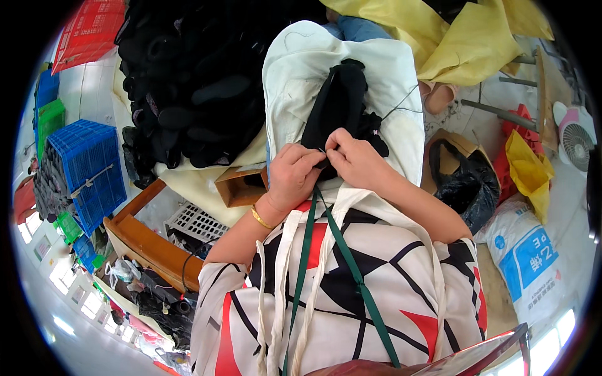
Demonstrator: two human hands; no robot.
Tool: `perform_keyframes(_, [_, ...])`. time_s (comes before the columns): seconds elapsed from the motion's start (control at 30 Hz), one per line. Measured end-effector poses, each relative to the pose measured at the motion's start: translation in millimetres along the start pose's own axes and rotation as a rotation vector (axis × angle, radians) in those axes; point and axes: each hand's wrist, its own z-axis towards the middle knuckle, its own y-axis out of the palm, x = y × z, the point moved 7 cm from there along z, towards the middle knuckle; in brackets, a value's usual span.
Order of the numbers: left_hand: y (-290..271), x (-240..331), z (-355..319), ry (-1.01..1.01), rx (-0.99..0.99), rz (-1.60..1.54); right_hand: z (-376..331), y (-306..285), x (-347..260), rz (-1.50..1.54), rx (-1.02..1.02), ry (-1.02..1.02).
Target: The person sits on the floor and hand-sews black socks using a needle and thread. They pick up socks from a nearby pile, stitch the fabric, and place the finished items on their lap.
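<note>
On the white cloth (401,138) over my lap lies a black cloth shoe (335,103), its long dark body pointing away from me. My left hand (291,172) is closed at its near end, thumb and fingers pinching the black fabric. Close beside it, my right hand (354,156) has its thumb and forefinger pressed together. A tiny pale glint shows between the two hands' fingertips, too small to name. A crumpled black piece (374,135) rests to the right of the shoe, and a dark thread runs from near it toward the cloth's right edge.
A big heap of black shoe pieces (194,88) lies at far left. Left of me stand a small open wooden box (241,188), an orange-brown wooden frame (141,241) and a blue crate (94,169). A black plastic bag (467,188) and a small fan (574,141) are at right.
</note>
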Motion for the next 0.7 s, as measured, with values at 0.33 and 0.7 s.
perform_keyframes(0.33, [-1, -2, -4, 0.034, 0.033, -0.017, -11, 0, 0, 0.149, -0.09, 0.122])
perform_keyframes(0.7, [-2, 2, -2, 0.107, 0.029, 0.013, 4, -27, -21, -0.01, -0.055, 0.026])
